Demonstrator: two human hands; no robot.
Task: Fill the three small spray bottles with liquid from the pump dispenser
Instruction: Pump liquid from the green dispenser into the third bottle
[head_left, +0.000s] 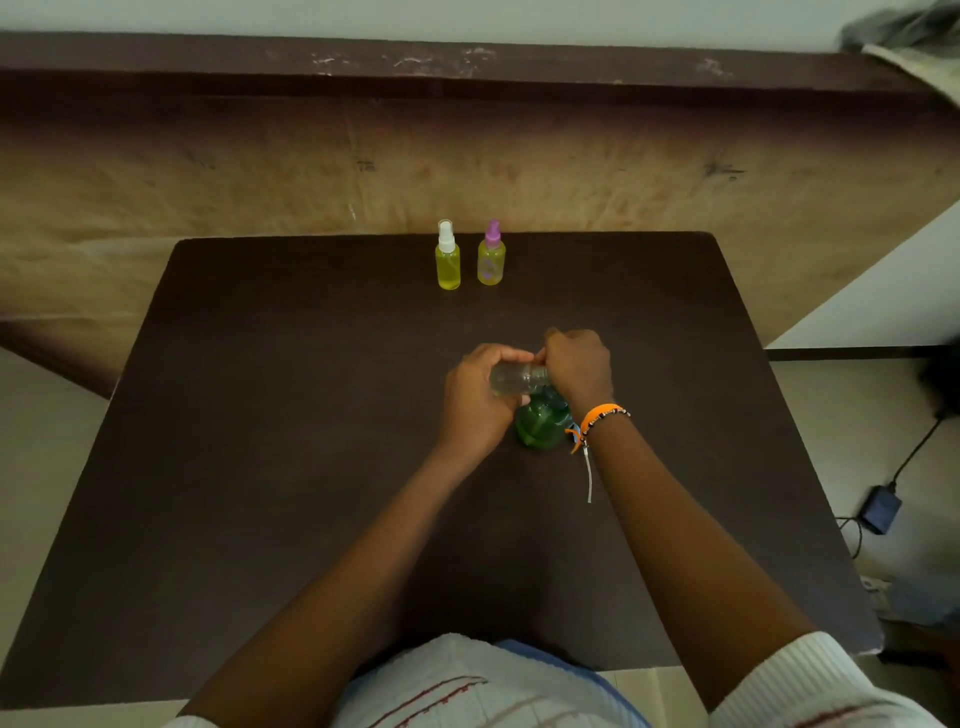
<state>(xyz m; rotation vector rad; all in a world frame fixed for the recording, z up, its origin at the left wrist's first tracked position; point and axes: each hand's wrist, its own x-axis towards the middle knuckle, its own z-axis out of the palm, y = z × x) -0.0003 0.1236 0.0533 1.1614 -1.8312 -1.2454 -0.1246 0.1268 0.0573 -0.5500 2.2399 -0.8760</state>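
Two small spray bottles stand upright at the far middle of the dark table, both with yellow liquid: one with a white cap, one with a purple cap. A third small clear bottle lies sideways in the air over the table's middle. My left hand grips its body. My right hand is closed around its top end, hiding the cap. Right below them stands the green pump dispenser, mostly covered by my hands.
A worn brown wall or bench side rises behind the table. On the floor at the right lie a black power adapter and its cable. Crumpled cloth sits at the top right corner.
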